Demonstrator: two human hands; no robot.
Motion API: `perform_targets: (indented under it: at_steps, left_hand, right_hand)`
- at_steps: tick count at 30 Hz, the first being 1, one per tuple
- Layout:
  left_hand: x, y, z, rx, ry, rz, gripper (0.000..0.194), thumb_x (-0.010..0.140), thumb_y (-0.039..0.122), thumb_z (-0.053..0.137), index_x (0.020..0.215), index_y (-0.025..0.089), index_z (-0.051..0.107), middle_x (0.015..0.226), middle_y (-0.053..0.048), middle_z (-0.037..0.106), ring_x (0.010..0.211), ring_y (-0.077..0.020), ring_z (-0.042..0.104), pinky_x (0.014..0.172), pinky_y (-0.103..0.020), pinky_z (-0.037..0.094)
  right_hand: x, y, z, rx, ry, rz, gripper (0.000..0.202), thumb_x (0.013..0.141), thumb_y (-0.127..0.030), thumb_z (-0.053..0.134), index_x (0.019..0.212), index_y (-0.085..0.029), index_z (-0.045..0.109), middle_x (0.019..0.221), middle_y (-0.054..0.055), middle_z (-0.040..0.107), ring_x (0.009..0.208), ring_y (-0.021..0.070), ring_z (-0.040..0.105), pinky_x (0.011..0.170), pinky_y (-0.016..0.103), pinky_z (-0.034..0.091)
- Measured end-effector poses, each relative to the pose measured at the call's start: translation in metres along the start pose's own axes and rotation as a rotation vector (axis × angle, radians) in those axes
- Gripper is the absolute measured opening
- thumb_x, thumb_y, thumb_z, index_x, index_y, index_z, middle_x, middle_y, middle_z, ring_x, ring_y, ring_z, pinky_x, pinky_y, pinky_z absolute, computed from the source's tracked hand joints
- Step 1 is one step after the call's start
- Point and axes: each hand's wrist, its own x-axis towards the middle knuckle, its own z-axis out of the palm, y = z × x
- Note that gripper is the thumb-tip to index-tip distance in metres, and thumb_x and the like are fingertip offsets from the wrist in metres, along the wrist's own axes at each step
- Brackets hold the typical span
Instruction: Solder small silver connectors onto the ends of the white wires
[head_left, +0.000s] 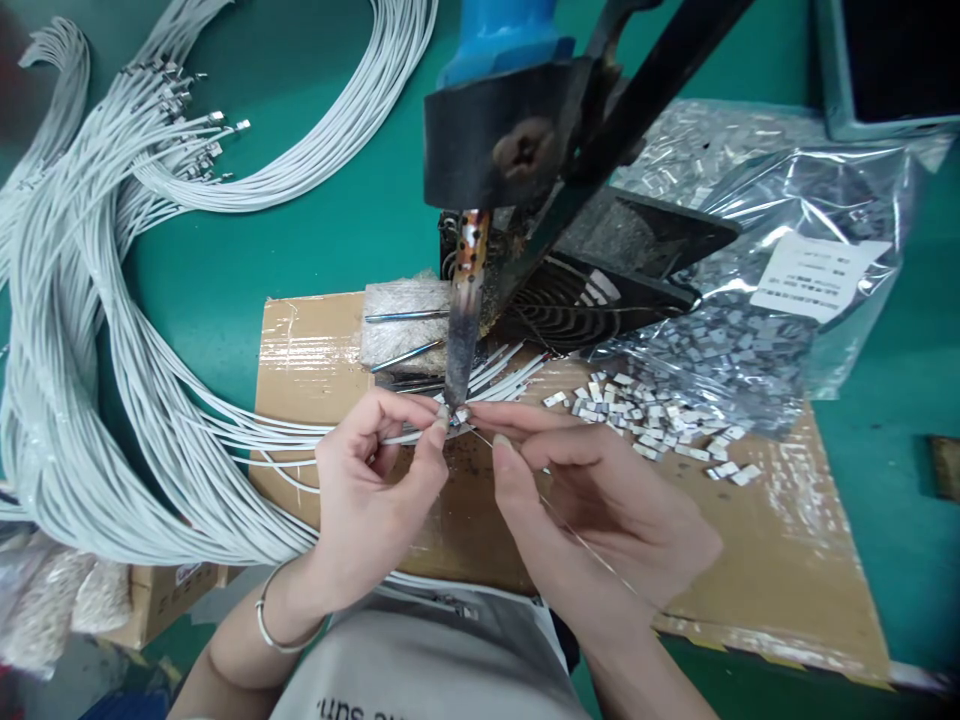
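Observation:
My left hand (386,480) pinches a white wire (409,437) near its end, just below the tip of a soldering iron (466,310) clamped point down. My right hand (592,490) is closed on a thin solder wire (592,550), whose upper end reaches the iron tip. Between my fingertips sits a small metal piece (459,415), partly hidden by the fingers. More white wires lie behind my left hand, and several loose small metal pieces (645,415) are spread right of the iron on the cardboard (780,560).
Thick bundles of white cable (52,400) fill the left side. A black fan (577,300) stands behind the iron. Plastic bags of small parts (825,260) lie at the right, near a dark-screened device (900,60). A grey pad (405,345) holds metal rods. The iron's black arm crosses overhead.

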Motion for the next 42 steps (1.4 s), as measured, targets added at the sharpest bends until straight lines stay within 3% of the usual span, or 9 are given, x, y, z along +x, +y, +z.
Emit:
perform_targets:
  at_steps: [9,29,34,42]
  left_hand:
    - [0.001,0.005,0.004,0.022,0.041,0.032,0.016,0.076,0.005,0.080,0.076,0.020,0.072,0.081,-0.004,0.082,0.070,-0.0126,0.074,0.060,-0.017,0.056]
    - [-0.008,-0.002,0.007,0.129,0.087,0.227,0.018,0.085,0.004,0.078,0.082,0.021,0.072,0.087,-0.004,0.083,0.077,-0.0152,0.080,0.062,-0.019,0.059]
    - [-0.003,0.001,0.008,0.110,0.081,0.215,0.018,0.083,0.006,0.081,0.078,0.020,0.070,0.084,-0.004,0.081,0.078,-0.0170,0.080,0.066,-0.021,0.061]
    - [-0.001,0.004,0.006,0.085,0.071,0.141,0.018,0.081,0.006,0.080,0.076,0.020,0.071,0.082,-0.004,0.080,0.071,-0.0143,0.074,0.057,-0.019,0.053]
  right_hand:
    - [0.002,-0.002,0.001,-0.057,0.006,-0.044,0.024,0.088,-0.002,0.076,0.088,-0.025,0.068,0.107,0.004,0.088,0.090,0.0207,0.086,0.078,0.030,0.070]
    - [0.001,-0.001,0.002,-0.077,0.018,-0.089,0.026,0.086,0.000,0.077,0.090,-0.025,0.070,0.104,0.002,0.088,0.087,0.0196,0.086,0.081,0.031,0.071]
    - [0.001,-0.002,0.002,-0.076,0.015,-0.071,0.026,0.085,0.001,0.077,0.090,-0.024,0.070,0.106,0.003,0.088,0.086,0.0176,0.085,0.082,0.028,0.069]
    - [0.003,-0.004,0.003,-0.073,0.017,-0.088,0.025,0.087,0.001,0.077,0.090,-0.023,0.070,0.103,0.004,0.088,0.085,0.0184,0.085,0.081,0.028,0.070]
